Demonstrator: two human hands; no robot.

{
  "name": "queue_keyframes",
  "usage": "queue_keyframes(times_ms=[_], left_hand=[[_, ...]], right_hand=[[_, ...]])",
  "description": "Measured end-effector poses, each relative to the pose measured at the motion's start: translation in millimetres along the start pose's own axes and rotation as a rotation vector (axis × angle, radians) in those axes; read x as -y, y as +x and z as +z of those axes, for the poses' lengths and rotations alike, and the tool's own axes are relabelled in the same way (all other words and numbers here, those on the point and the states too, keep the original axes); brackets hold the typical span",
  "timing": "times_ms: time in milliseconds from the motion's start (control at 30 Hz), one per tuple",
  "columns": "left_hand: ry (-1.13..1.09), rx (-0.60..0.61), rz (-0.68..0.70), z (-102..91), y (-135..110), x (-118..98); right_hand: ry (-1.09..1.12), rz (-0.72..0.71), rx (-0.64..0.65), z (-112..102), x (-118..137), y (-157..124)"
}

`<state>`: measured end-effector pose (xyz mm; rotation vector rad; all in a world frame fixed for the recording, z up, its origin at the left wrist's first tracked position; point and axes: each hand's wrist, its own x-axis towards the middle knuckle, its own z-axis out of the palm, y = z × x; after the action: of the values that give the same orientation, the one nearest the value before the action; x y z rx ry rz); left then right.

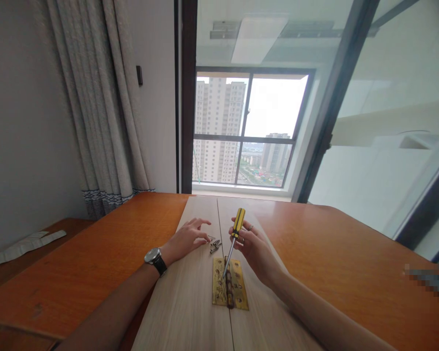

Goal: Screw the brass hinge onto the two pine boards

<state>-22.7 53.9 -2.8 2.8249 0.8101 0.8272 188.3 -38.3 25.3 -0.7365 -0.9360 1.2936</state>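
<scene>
My right hand (254,246) is closed round a screwdriver (234,239) with a yellow and black handle; its tip points down at a brass hinge (229,287). The hinge lies flat across the seam between two pale wooden boards (190,302). My left hand (186,239), with a watch on the wrist, rests on the left board, fingers apart and reaching toward a small heap of screws (215,243) just above the hinge. The fingertips are beside the screws; I cannot tell whether they touch them.
The boards lie on an orange-brown wooden table (95,258). A lower wooden surface at the left holds a white folded strip (25,246). Curtains (106,112) hang at the back left, and a large window (249,131) stands behind the table.
</scene>
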Motion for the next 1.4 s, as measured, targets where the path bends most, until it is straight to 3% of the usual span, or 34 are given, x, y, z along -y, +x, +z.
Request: queue_keyframes(times_ms=[267,500,833,1400], left_hand=[[-0.092,0.070,0.086,7.7,11.8,0.4],[-0.100,0.069,0.047,8.2,11.7,1.1],[-0.159,0.103,0.025,3.1,6.4,-11.8],[-0.214,0.106,0.031,9.2,12.7,-22.5]], right_hand=[[-0.027,-0.005,-0.033,3.6,1.9,-0.9],[-0.025,-0.014,-0.037,3.4,1.5,-0.6],[-0.038,-0.096,-0.156,-9.9,-1.1,12.1],[-0.055,-0.138,-0.151,-15.8,-3.7,19.0]])
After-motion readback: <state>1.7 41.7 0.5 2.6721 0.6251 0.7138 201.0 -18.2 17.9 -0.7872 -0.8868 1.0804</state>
